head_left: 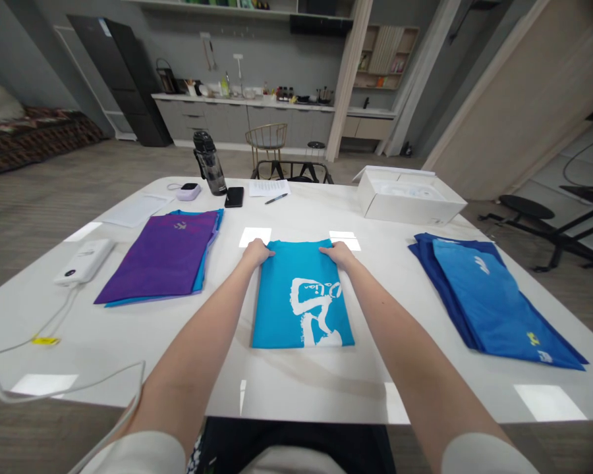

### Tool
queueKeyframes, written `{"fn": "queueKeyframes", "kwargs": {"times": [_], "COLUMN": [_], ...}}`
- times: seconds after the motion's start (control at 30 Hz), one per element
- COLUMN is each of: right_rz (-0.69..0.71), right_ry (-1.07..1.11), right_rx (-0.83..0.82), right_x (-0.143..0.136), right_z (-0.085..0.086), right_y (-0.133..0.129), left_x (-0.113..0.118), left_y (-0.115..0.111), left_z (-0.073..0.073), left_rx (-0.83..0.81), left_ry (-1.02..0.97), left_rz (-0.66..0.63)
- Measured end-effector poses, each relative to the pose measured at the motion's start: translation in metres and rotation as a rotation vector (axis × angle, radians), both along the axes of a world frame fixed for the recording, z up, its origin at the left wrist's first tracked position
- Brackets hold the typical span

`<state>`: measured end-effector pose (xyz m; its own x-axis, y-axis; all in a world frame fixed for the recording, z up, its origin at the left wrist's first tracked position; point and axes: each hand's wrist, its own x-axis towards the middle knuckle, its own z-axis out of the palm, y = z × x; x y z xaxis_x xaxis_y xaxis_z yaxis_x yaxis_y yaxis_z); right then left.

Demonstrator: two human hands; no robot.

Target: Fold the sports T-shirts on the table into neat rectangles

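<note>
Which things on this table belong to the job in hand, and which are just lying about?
Job: turquoise garment, held by left hand and right hand; probably purple-topped stack, blue stack.

Lying about: bottle, phone, pen, papers, white box, white device.

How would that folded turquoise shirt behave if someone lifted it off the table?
Probably floppy: the shirt looks like soft, folded cloth. Likely light too, since it lies as a thin, flat bundle. Gripped only at its upper corners, where the left hand and right hand are, its folds may drop open.
</note>
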<state>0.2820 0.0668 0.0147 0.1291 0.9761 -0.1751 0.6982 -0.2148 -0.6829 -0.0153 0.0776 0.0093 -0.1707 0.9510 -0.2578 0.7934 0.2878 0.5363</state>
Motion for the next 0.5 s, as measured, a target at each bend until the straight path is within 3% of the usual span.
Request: {"fn": "queueKeyframes", "kwargs": {"times": [0.2,0.33,0.5], "right_rz": [0.013,0.056,0.121], "right_ry": [0.042,0.106,0.239], "right_rx": [0.085,0.187,0.241], "right_x": [0.004,0.008,0.012], "right_z": [-0.005,-0.004,-0.001], "right_y": [-0.009,-0.027,-0.049], "left_x": [-0.001,0.002,0.006], "left_y": [0.0,-0.015,-0.039], "left_z": [-0.006,-0.007,0.0], "left_rx": [0.044,0.131,0.225], "left_ry": [-0.045,-0.086,-0.305], "left_rz": [-0.041,-0.027,-0.04]}}
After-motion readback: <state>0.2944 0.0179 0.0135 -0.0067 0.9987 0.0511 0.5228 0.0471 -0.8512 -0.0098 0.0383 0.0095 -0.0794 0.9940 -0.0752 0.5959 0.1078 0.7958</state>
